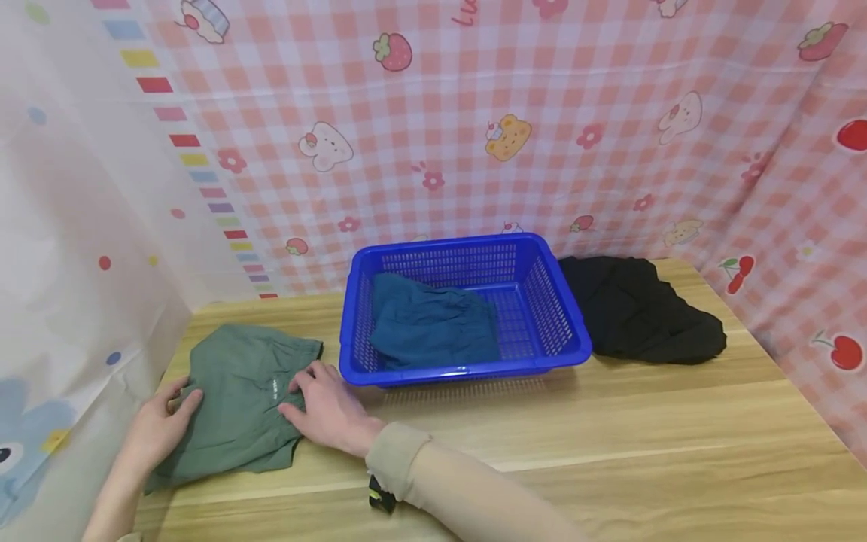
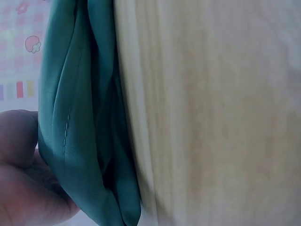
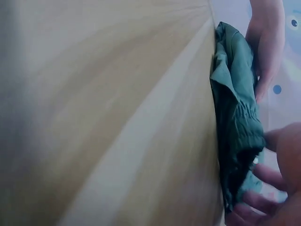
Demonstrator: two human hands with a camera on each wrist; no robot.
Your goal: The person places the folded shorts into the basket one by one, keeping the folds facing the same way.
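Observation:
Green shorts (image 1: pixel 237 391) with small white lettering lie on the left of the wooden table, their gathered waistband (image 3: pixel 248 127) towards the right. My left hand (image 1: pixel 159 425) holds their left edge, thumb on top of the cloth; in the left wrist view the folded cloth hides part of its fingers. At the waistband side, my right hand (image 1: pixel 332 406) grips the green cloth, thumb above and fingers around the edge, as the right wrist view shows. Just beyond the right hand stands a blue plastic basket (image 1: pixel 467 372) with a folded dark teal garment (image 1: pixel 433 320) in its left part.
A crumpled black garment (image 1: pixel 640 312) lies right of the basket, close against it. Bare wooden tabletop (image 1: pixel 609 452) stretches along the front. Patterned cloth hangs behind and at both sides. A small black object (image 1: pixel 381 495) shows beside the right sleeve.

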